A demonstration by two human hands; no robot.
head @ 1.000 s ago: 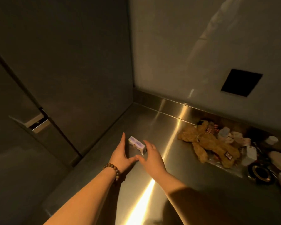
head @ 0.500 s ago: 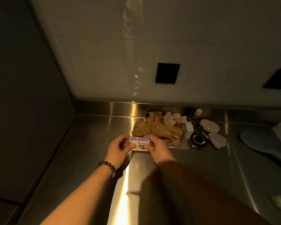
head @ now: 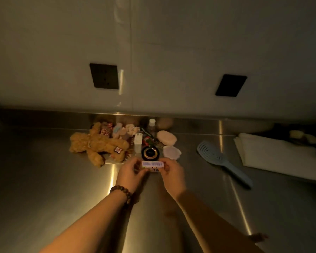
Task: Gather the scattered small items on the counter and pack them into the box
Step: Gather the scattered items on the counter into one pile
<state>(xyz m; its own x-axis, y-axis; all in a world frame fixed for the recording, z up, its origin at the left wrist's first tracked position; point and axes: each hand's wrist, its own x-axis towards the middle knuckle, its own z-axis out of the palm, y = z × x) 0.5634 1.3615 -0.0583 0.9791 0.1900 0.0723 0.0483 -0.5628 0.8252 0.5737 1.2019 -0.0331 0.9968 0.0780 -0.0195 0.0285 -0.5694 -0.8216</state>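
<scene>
Above the steel bench (head: 44, 179), the left hand (head: 130, 173) and right hand (head: 172, 173) each pinch an end of a small printed box (head: 152, 165), probably to open it; the scattered items, teddy bear (head: 97, 145) among them, lie just behind.

A tan plush teddy bear (head: 98, 145), a pale blue slotted plastic hairbrush (head: 221, 159), a white-and-purple printed small box (head: 152, 164), a brown wooden bead bracelet (head: 121, 192).
</scene>
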